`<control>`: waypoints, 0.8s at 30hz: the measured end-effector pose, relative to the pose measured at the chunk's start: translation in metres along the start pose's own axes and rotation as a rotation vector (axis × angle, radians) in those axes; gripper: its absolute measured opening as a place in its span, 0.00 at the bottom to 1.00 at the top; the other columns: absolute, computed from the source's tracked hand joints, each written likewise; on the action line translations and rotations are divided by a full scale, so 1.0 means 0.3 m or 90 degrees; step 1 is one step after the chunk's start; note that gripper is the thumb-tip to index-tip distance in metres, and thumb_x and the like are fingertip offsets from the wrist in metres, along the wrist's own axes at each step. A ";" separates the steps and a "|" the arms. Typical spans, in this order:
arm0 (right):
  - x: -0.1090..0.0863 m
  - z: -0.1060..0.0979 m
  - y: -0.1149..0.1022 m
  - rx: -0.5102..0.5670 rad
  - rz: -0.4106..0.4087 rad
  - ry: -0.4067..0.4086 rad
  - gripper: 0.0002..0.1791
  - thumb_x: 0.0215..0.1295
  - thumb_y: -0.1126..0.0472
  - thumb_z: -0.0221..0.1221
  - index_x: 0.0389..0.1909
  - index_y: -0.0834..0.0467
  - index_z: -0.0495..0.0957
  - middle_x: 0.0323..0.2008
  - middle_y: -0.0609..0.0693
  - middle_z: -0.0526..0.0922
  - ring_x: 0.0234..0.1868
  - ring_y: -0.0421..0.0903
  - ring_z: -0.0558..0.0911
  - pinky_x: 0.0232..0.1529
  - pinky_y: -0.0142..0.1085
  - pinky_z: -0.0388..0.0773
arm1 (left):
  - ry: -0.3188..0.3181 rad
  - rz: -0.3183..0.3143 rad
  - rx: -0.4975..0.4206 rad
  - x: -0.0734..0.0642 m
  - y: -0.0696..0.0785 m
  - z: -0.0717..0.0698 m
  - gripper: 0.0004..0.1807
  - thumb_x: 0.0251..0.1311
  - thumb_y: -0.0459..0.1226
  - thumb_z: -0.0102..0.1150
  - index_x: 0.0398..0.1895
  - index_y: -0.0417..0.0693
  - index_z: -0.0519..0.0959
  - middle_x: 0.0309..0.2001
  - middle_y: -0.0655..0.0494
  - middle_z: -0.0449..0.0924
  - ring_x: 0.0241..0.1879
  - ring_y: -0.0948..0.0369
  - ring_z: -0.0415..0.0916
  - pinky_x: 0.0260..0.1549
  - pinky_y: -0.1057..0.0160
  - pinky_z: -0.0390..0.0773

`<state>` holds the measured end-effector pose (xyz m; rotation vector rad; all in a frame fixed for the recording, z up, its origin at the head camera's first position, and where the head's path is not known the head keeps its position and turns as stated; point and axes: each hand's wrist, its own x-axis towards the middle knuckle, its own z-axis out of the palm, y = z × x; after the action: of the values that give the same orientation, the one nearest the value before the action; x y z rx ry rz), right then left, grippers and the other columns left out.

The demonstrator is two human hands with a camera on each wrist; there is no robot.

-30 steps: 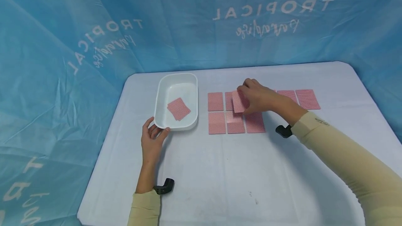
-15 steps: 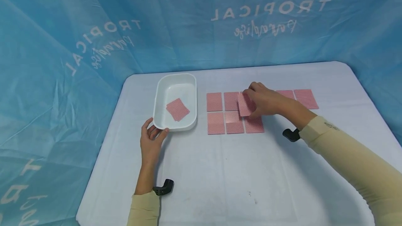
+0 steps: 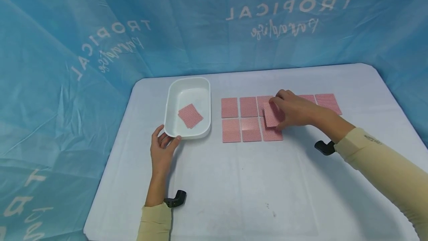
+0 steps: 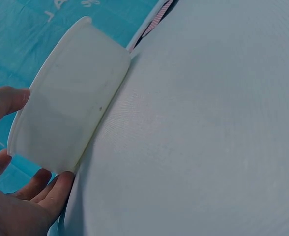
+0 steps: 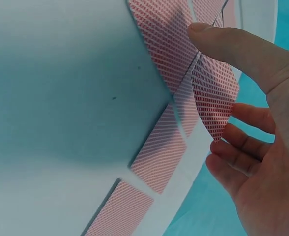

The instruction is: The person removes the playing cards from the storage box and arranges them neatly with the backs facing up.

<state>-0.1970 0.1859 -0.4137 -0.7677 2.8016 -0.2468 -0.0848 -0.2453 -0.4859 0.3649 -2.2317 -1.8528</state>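
In the head view my left hand (image 3: 162, 153) holds the near-left corner of a white plastic tub (image 3: 195, 89). The left wrist view shows the thumb at the tub's rim (image 4: 21, 115) and fingertips low on its wall. Two overlapping red-patterned playing cards (image 3: 190, 115) lie in the tub, backs up. My right hand (image 3: 297, 110) pinches one playing card (image 3: 273, 114) between thumb and fingers; the right wrist view shows this card (image 5: 214, 93) slightly bowed. It overlaps the upper and lower cards of the third column. The hand hides part of the upper row.
Several face-down cards lie in two rows right of the tub: a lower row (image 3: 231, 130) of three and a longer upper row (image 3: 327, 103). White cloth (image 3: 240, 189) covers the table. Blue printed sheeting (image 3: 200, 29) hangs behind and at the sides.
My right hand has moved right and slightly nearer with its card, from over the second upper card to the third column. The left hand stays on the tub.
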 end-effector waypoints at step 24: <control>-0.108 0.053 0.077 0.001 0.022 0.001 0.52 0.33 0.44 0.79 0.62 0.57 0.69 0.49 0.52 0.69 0.46 0.49 0.69 0.36 0.42 0.79 | 0.014 -0.001 0.009 0.009 -0.005 0.006 0.41 0.54 0.40 0.71 0.69 0.60 0.61 0.59 0.53 0.72 0.56 0.57 0.74 0.50 0.58 0.78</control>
<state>-0.1770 0.2207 -0.4286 -0.7187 2.8134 -0.2432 -0.0878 -0.2448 -0.4877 0.3871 -2.2320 -1.8252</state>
